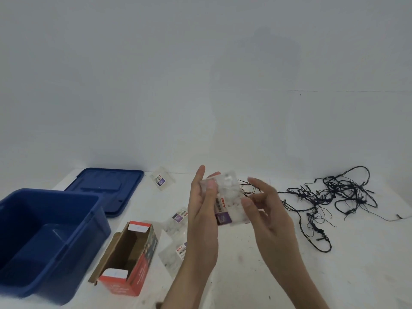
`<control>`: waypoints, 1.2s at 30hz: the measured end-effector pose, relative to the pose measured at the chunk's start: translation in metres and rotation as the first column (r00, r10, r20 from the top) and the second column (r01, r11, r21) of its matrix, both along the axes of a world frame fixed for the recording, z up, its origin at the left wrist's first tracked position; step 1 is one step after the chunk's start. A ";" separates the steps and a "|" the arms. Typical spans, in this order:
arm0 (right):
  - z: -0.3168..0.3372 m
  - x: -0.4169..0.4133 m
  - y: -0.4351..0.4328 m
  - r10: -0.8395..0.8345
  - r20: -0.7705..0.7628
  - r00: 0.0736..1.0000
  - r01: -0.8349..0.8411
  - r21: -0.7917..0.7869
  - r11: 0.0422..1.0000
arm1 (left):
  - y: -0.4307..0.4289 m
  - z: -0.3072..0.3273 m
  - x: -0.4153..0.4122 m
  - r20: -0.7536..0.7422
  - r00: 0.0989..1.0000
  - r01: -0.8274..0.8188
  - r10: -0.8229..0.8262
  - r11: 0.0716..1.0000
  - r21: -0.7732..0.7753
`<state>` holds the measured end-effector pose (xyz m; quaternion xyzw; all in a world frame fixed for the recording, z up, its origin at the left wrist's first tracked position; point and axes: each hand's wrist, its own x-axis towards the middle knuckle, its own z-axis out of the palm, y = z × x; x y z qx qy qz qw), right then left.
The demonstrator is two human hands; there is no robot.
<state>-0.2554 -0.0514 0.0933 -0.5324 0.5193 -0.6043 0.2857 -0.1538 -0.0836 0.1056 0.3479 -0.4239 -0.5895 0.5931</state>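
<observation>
Both hands hold up a clear plastic packet [227,197] with a red, white and purple label, above the white table [245,264]. My left hand [202,210] grips its left edge, thumb across the front. My right hand [265,206] pinches its right edge between thumb and fingers. Small pale pieces show inside the packet. Two similar packets [178,221] [172,256] lie on the table below my left hand, and a third [162,181] lies further back.
A blue plastic bin [44,237] stands open at the left, its blue lid [107,188] flat behind it. An open red cardboard box [129,253] lies next to the bin. A tangled black wire string [330,197] sprawls at the right. A white wall rises behind the table.
</observation>
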 end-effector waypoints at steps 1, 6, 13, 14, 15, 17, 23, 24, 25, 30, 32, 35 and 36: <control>-0.001 0.000 0.001 -0.020 -0.003 1.000 0.020 -0.025 0.999 | 0.001 0.001 0.000 -0.011 1.000 -0.003 0.003 1.000 0.006; 0.000 0.005 0.005 -0.033 -0.115 0.993 0.029 -0.034 0.999 | 0.006 0.004 -0.002 -0.035 0.999 0.027 -0.026 0.999 0.034; 0.012 -0.004 0.008 0.049 -0.113 0.992 -0.045 0.037 0.998 | 0.008 0.005 0.000 -0.056 0.998 -0.031 0.036 0.995 0.096; 0.013 -0.008 0.007 0.003 -0.079 0.997 -0.001 0.019 1.000 | 0.008 0.004 0.000 -0.058 0.998 -0.033 0.038 0.995 0.095; 0.014 -0.012 0.006 -0.035 -0.046 0.998 0.036 0.029 0.999 | 0.008 0.005 0.000 -0.053 0.998 -0.030 0.035 0.995 0.091; 0.016 -0.018 0.003 0.001 0.081 0.997 -0.012 0.143 0.990 | 0.008 0.004 -0.001 -0.043 0.999 -0.019 0.023 0.996 0.082; 0.016 -0.018 0.004 -0.087 0.123 0.989 0.090 -0.022 0.996 | 0.007 0.007 -0.003 0.025 0.998 -0.058 0.057 0.996 0.072; 0.014 -0.016 0.005 -0.168 -0.037 0.985 0.162 -0.138 0.977 | 0.007 0.008 -0.003 0.031 0.997 -0.067 0.065 0.994 0.082; 0.012 -0.014 0.003 -0.260 -0.210 0.943 0.200 -0.270 0.942 | 0.008 0.009 -0.003 0.035 0.997 -0.075 0.072 0.993 0.090; 0.001 -0.011 -0.003 -0.467 -0.538 0.702 0.161 -0.519 0.839 | 0.009 0.013 -0.003 0.045 0.995 -0.089 0.087 0.994 0.056; 0.000 -0.013 -0.004 -0.473 -0.571 0.671 0.151 -0.520 0.841 | 0.010 0.014 -0.002 0.046 0.994 -0.103 0.101 0.994 0.035; 0.000 -0.014 -0.004 -0.451 -0.626 0.636 0.102 -0.511 0.854 | 0.011 0.016 -0.002 0.057 0.992 -0.113 0.112 0.993 0.027; 0.002 -0.013 -0.003 -0.432 -0.623 0.652 0.090 -0.502 0.860 | 0.011 0.016 -0.001 0.057 0.992 -0.117 0.115 0.993 0.030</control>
